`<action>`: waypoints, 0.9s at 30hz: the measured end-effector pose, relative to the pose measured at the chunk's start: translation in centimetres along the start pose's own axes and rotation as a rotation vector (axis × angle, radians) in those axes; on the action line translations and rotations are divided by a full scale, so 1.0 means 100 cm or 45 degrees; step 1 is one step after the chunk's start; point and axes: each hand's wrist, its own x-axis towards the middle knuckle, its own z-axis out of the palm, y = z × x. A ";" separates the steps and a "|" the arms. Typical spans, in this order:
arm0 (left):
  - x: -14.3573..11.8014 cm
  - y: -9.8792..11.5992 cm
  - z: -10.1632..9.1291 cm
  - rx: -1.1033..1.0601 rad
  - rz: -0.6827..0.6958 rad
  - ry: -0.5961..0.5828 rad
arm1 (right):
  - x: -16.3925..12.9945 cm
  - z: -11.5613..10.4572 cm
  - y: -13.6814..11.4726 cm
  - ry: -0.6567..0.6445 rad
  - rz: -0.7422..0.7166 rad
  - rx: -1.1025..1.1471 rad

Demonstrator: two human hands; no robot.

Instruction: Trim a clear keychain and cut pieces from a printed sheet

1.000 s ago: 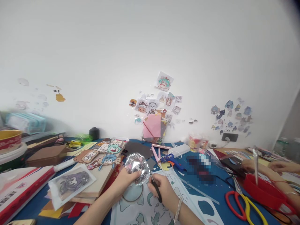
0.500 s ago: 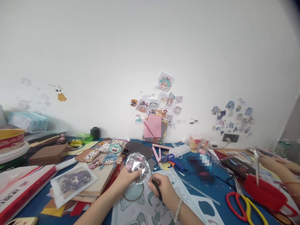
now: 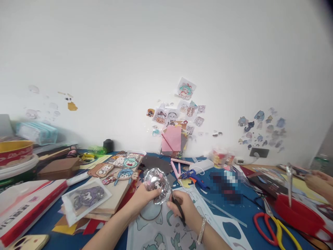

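Both hands work one glossy, clear-laminated cartoon cutout [image 3: 156, 185]: left hand [image 3: 142, 198] pinches its edge, right hand [image 3: 183, 208] grips black-handled scissors [image 3: 178, 206]. Likely light, floppy, slippery; hold by the rim.

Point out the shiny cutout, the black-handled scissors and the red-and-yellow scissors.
shiny cutout [image 3: 156, 184]: head view, centre of its glossy face.
black-handled scissors [image 3: 180, 210]: head view, black handle in the right hand.
red-and-yellow scissors [image 3: 273, 225]: head view, where the handles meet.
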 end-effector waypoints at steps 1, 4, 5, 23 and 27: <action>-0.001 0.001 0.000 -0.004 0.006 0.007 | 0.000 0.000 -0.001 0.004 -0.005 0.003; -0.002 0.003 0.001 -0.020 0.004 0.029 | -0.002 0.000 -0.005 0.009 -0.018 0.004; -0.002 0.003 0.001 -0.023 -0.006 0.037 | -0.002 0.000 -0.006 0.011 -0.017 -0.002; 0.005 -0.006 -0.003 -0.062 -0.023 0.030 | -0.002 0.002 -0.008 0.059 0.033 -0.074; 0.006 -0.009 -0.003 -0.148 -0.026 0.028 | -0.001 0.003 -0.006 0.072 0.023 -0.075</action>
